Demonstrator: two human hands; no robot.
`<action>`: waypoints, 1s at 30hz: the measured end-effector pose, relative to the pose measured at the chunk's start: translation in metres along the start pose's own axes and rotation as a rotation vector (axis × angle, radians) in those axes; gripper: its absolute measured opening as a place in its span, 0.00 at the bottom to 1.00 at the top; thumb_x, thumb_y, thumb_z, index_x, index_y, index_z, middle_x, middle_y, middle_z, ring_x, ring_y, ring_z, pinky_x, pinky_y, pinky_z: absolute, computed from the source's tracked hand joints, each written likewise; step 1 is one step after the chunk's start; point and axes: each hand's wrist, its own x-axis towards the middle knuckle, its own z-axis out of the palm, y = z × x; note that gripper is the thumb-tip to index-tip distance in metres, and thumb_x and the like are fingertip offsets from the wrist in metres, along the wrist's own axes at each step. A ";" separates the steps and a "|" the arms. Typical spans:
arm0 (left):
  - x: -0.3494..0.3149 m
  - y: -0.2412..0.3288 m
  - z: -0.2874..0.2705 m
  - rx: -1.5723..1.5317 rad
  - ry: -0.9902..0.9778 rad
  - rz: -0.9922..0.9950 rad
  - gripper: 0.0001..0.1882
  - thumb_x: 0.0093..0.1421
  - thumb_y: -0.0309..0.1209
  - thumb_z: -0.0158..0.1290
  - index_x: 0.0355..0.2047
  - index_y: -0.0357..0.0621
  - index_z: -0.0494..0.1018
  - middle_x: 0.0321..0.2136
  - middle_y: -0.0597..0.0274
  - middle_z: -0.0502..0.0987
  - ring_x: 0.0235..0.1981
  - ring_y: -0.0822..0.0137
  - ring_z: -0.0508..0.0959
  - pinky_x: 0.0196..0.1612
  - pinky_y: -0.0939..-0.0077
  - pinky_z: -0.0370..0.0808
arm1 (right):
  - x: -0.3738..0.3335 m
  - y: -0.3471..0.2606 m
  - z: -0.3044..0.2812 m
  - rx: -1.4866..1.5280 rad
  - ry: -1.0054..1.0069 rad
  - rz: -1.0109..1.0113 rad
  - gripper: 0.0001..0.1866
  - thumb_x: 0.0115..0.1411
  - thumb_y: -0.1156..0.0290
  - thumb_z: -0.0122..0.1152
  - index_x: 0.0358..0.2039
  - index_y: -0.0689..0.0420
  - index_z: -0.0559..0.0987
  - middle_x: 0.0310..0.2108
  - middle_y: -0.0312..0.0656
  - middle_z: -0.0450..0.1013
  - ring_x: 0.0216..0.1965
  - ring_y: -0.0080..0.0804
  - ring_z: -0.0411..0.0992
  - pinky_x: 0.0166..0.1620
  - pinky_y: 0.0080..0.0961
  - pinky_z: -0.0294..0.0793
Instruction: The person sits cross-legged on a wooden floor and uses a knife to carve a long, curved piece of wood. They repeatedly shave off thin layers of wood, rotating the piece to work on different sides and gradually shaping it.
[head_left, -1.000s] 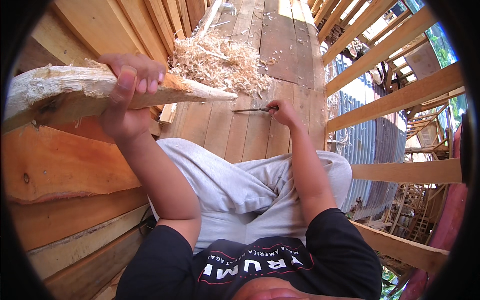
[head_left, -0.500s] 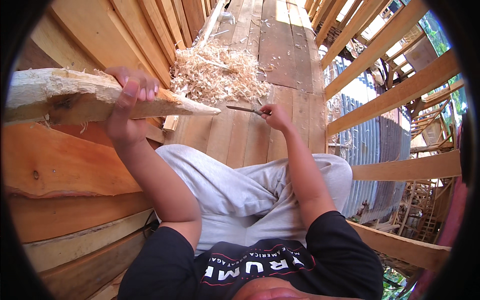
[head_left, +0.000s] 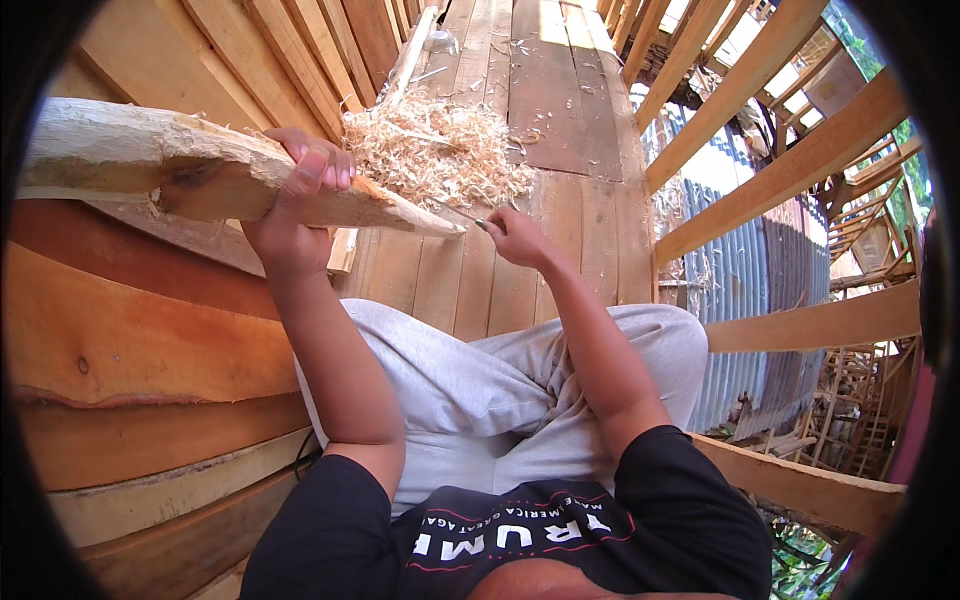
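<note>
My left hand (head_left: 305,190) grips a thick, pale piece of wood (head_left: 110,150) from beneath, thumb and fingers wrapped round it. The wood runs in from the left edge and tapers to a carved point at its right end; its surface is rough, with a dark brown hollow in the side. My right hand (head_left: 515,238) is closed round the handle of a knife (head_left: 462,213). The thin blade points up and left, close by the wood's tapered tip; whether it touches the wood I cannot tell.
A heap of curled wood shavings (head_left: 440,150) lies on the plank floor (head_left: 570,120) beyond my hands. Wooden boards (head_left: 150,320) form a wall on the left. On the right stands a slatted railing (head_left: 790,165), with corrugated metal sheets (head_left: 735,290) below it. My crossed legs (head_left: 480,370) are beneath my arms.
The wood has shifted right and its tip sits slightly lower. My right hand has moved left, bringing the knife from beyond the tip to right beside it.
</note>
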 end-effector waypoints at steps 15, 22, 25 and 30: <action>0.002 -0.032 0.030 -0.050 -0.069 0.014 0.22 0.54 0.25 0.52 0.49 0.42 0.62 0.35 0.60 0.71 0.41 0.68 0.71 0.49 0.71 0.67 | -0.002 -0.010 0.001 0.254 0.033 0.013 0.16 0.59 0.67 0.60 0.44 0.63 0.73 0.32 0.46 0.75 0.34 0.32 0.73 0.38 0.29 0.72; -0.001 -0.034 0.034 0.188 -0.095 -0.030 0.31 0.61 0.31 0.54 0.61 0.43 0.53 0.51 0.61 0.62 0.54 0.66 0.63 0.62 0.67 0.56 | -0.009 -0.022 0.002 0.423 0.037 0.107 0.17 0.60 0.65 0.59 0.47 0.60 0.72 0.29 0.42 0.74 0.28 0.26 0.72 0.32 0.28 0.72; 0.002 -0.036 0.030 0.261 -0.061 0.007 0.27 0.61 0.27 0.56 0.57 0.45 0.57 0.48 0.63 0.64 0.50 0.68 0.67 0.60 0.66 0.62 | -0.016 -0.034 -0.004 0.553 -0.013 0.135 0.17 0.60 0.65 0.60 0.47 0.59 0.72 0.28 0.41 0.74 0.26 0.26 0.71 0.31 0.27 0.72; 0.007 -0.031 0.021 0.387 -0.015 0.039 0.27 0.50 0.24 0.66 0.47 0.41 0.65 0.39 0.63 0.72 0.39 0.70 0.75 0.47 0.73 0.74 | -0.009 -0.043 -0.005 0.500 0.079 0.065 0.14 0.61 0.66 0.60 0.44 0.58 0.75 0.28 0.34 0.73 0.20 0.16 0.66 0.20 0.17 0.64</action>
